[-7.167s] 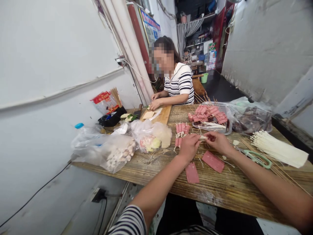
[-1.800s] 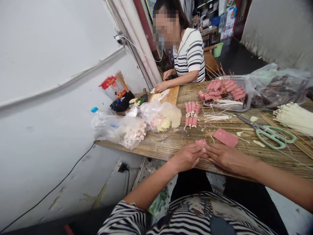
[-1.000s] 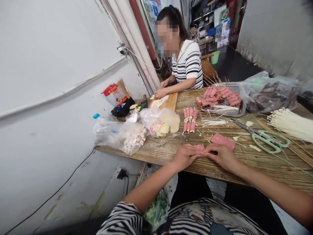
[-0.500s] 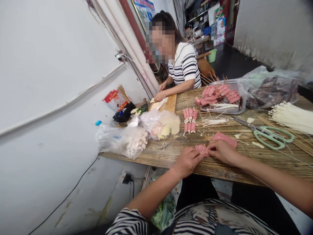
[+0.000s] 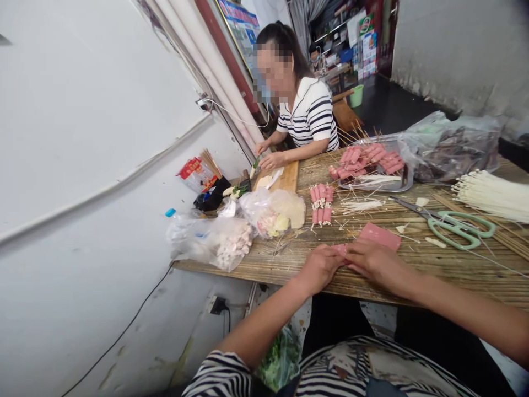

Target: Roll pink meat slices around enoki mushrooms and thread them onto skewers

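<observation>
Left hand (image 5: 321, 269): fingers curled, pinching the pink slice (image 5: 339, 249)
Right hand (image 5: 379, 266): curled over its other end
Rolling: apparently midway; next turn calls for even pressure

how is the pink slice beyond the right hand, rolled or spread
Spread flat: the pink slice shows a broad face on the table, beyond the right hand.

Meat slice (image 5: 339, 250) between my left hand (image 5: 319, 269) and right hand (image 5: 383, 268), near table (image 5: 268, 267) edge; second slice (image 5: 380, 235) just beyond my right. Farther: roll bundle (image 5: 321, 204) left of loose mushrooms (image 5: 363, 206), scissors (image 5: 443, 220) right. Far: tray (image 5: 408, 177) holding skewered rolls (image 5: 359, 157). Plastic bags (image 5: 210, 241) left, cutting board (image 5: 291, 175) behind them.
</observation>
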`<act>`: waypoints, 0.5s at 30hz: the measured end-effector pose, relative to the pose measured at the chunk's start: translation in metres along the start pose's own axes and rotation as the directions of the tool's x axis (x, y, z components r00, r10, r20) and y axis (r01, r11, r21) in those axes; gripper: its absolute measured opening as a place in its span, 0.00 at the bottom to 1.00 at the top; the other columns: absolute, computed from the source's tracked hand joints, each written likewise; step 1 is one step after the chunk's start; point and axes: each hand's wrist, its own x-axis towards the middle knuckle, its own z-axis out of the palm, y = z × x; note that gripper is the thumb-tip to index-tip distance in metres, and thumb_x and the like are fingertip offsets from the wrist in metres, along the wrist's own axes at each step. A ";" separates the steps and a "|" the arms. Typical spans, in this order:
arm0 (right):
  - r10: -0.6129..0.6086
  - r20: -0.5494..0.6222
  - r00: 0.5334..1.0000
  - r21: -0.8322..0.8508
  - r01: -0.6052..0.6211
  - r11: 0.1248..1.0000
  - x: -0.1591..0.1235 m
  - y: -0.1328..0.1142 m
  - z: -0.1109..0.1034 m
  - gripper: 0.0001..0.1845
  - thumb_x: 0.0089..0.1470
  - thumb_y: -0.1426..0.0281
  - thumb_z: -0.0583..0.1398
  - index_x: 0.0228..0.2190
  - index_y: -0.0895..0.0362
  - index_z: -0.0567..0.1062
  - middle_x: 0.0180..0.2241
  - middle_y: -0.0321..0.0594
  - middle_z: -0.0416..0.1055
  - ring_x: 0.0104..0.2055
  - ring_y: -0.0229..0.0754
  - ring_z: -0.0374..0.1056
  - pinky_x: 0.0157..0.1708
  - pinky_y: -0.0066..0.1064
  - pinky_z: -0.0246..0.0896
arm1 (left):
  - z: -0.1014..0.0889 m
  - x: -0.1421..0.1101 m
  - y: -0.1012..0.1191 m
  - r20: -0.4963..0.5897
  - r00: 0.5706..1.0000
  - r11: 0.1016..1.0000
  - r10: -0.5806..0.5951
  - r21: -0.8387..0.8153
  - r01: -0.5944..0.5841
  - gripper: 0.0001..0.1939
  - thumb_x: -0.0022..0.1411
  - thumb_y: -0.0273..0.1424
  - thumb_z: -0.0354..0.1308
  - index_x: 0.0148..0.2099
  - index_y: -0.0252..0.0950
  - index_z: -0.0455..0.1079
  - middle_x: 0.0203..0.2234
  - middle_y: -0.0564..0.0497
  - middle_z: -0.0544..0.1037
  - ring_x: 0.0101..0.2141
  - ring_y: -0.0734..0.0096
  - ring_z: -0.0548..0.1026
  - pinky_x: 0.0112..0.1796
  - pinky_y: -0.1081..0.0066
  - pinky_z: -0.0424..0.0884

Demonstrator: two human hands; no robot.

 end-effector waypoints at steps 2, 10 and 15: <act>-0.046 0.010 0.999 -0.134 0.047 0.990 -0.005 -0.004 0.009 0.15 0.62 0.71 0.50 0.39 0.58 0.77 0.34 0.45 0.72 0.38 0.43 0.64 0.38 0.35 0.60 | 0.000 0.001 -0.001 -0.003 1.000 0.999 -0.002 -0.033 0.002 0.14 0.68 0.30 0.49 0.40 0.35 0.78 0.35 0.46 0.81 0.34 0.70 0.75 0.38 0.69 0.68; 0.028 0.212 0.977 -0.101 -0.006 0.995 0.008 -0.004 0.004 0.17 0.63 0.72 0.50 0.32 0.59 0.77 0.31 0.43 0.69 0.34 0.42 0.60 0.33 0.32 0.52 | 0.002 0.000 -0.011 0.032 0.959 0.927 -0.280 -0.253 0.279 0.10 0.61 0.36 0.60 0.35 0.37 0.80 0.28 0.48 0.80 0.31 0.71 0.74 0.36 0.70 0.68; 0.125 0.278 0.952 -0.078 -0.107 0.991 0.016 -0.005 -0.001 0.18 0.62 0.69 0.50 0.29 0.60 0.77 0.30 0.45 0.70 0.33 0.41 0.60 0.31 0.32 0.48 | -0.003 -0.002 -0.014 0.089 0.932 0.856 -0.351 -0.373 0.358 0.10 0.59 0.37 0.61 0.36 0.38 0.80 0.29 0.49 0.80 0.31 0.72 0.75 0.36 0.72 0.70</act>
